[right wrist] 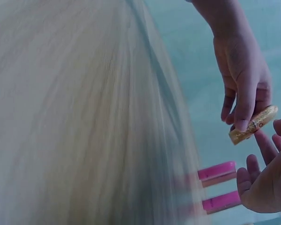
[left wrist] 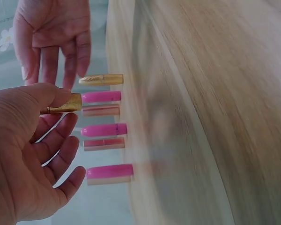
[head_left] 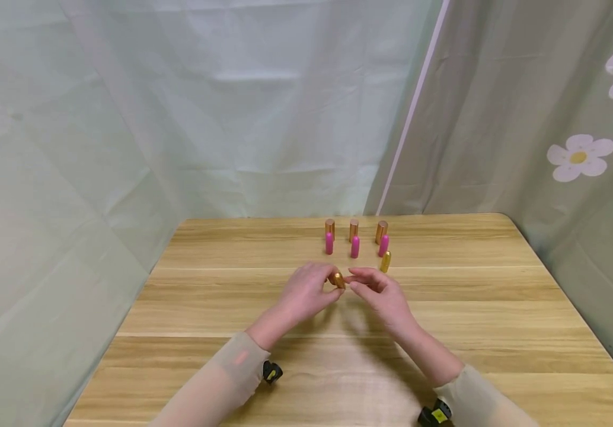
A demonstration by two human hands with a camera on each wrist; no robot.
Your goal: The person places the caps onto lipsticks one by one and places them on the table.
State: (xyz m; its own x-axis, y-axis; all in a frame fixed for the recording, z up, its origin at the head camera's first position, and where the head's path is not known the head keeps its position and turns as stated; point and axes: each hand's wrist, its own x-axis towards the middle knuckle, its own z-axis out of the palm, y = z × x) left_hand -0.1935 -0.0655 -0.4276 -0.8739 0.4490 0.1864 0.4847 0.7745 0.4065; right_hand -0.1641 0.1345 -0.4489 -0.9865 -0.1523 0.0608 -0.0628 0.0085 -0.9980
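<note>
My left hand pinches a gold bullet-shaped lipstick tube between thumb and fingers, above the table. In the right wrist view this gold tube lies tilted across the left fingertips. Close to its right side is my right hand, fingers fairly straight and gripping nothing; whether a fingertip touches the tube, I cannot tell. A second gold tube stands upright just beyond the right hand. Behind it, three pink lipstick tubes stand in a row.
Three copper-coloured cylindrical tubes stand at the back, each behind a pink one. The wooden table ends at a pale curtain behind and a flowered one at right. Black wrist cameras sit at both sleeves.
</note>
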